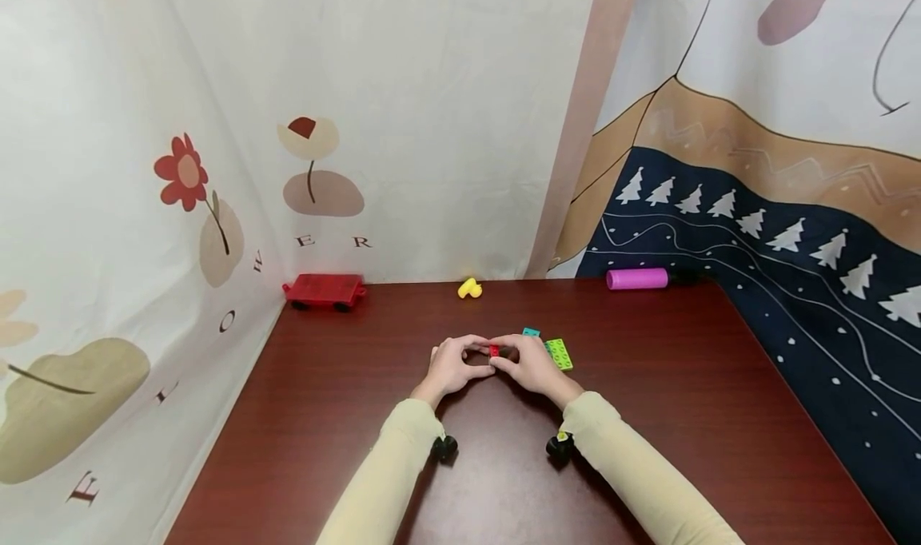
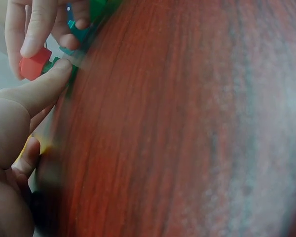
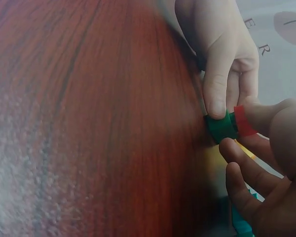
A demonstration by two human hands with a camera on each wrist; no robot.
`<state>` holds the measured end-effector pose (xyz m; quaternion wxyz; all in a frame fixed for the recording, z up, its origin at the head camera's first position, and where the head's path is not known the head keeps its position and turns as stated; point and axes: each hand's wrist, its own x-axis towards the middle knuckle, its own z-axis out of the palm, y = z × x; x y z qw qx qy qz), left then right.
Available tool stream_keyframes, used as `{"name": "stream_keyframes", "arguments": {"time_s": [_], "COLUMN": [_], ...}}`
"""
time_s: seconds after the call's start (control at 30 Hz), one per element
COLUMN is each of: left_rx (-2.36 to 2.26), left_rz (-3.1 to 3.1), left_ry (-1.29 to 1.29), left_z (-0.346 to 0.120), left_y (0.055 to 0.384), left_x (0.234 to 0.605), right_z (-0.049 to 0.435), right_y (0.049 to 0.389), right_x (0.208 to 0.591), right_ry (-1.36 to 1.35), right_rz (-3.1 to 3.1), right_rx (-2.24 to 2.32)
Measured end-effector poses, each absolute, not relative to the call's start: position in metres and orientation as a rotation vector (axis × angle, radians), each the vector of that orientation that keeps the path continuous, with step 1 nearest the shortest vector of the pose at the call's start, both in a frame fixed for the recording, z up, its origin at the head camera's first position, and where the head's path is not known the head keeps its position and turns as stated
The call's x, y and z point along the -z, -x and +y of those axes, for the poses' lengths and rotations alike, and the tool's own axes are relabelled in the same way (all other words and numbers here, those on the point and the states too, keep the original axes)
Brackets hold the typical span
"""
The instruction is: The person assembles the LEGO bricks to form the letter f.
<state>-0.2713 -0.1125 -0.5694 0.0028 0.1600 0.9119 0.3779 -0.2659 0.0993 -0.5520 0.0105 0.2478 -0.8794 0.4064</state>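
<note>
Above the middle of the table my two hands meet at two small toy bricks. My left hand (image 1: 452,366) pinches a dark green brick (image 3: 220,129), its thumb lying on the brick's side in the right wrist view. Between thumb and fingers my right hand (image 1: 536,363) pinches a red brick (image 1: 494,351). The red and green bricks are end to end, close or touching; whether they are joined I cannot tell. Just beyond the right hand lie a lime green studded brick (image 1: 559,354) and a teal brick (image 1: 531,332), partly hidden by that hand.
At the back left of the brown table (image 1: 504,489) stands a red toy wagon (image 1: 327,291). A small yellow piece (image 1: 470,288) lies at the back middle, and a pink cylinder (image 1: 637,279) with a dark end at the back right. Printed curtains (image 1: 446,113) hang behind.
</note>
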Motion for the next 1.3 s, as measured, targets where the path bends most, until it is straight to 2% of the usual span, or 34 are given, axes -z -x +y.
{"name": "stream_keyframes", "arguments": {"time_s": [0.57,0.9,1.3], "left_rx": [-1.161,-1.147,-1.430], "left_rz": [2.880,2.879,2.712], "left_ry": [-0.506,-0.595,-0.720], "left_z": [-0.1106,-0.1146,-0.1120], "left_y": [0.2698,0.2708,0.2771], "left_x": [0.5711,0.5655,0.5671], "right_z": [0.0955,0.0923,0.0902], "right_y": [0.2688,0.2721,0.2721], "right_x": [0.5495,0.5501,0.5491], "right_ry": [-0.787,-0.744,-0.627], "right_rz": [-2.730,-2.707,-2.751], "right_rx": [-1.280,-1.333,-1.369]}}
